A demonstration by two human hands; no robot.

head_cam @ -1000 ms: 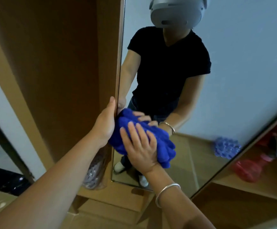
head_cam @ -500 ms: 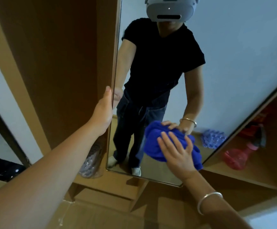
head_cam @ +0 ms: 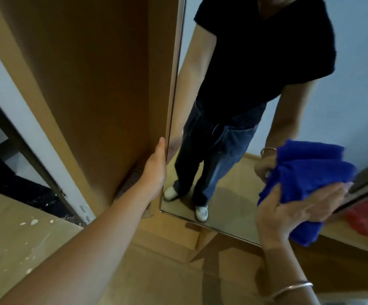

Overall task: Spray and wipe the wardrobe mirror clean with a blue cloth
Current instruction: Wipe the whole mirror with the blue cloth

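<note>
down in the head view, the wardrobe mirror [head_cam: 229,190] runs as a tall door panel from the top of the frame to a lower edge just above the wooden base, its left edge framed by a thin metal strip. the left hand [head_cam: 155,170] reaches up along that left edge, thumb lying straight against the strip and the other fingers wrapped round behind the door edge, so it holds the door by its side; how tightly the hidden fingers curl cannot be told. the brown wardrobe side panel [head_cam: 86,84] fills the space to the left of that hand.

the blue cloth [head_cam: 306,175] is bunched in thick folds at the lower right part of the glass, right by the mirror's right-hand edge, and part of it hangs down below the palm. the right hand [head_cam: 297,208] lies over the cloth with fingers spread and nearly straight, pressing it flat toward the glass, thumb pointing up along the cloth's left side. a thin metal bangle [head_cam: 293,291] circles the right wrist near the bottom of the frame.

the glass reflects a person in a black t-shirt, blue jeans and white shoes. to the right of the mirror, a blurred red object [head_cam: 367,219] sits on a wooden shelf [head_cam: 341,241], partly hidden by the cloth and door edge.
</note>
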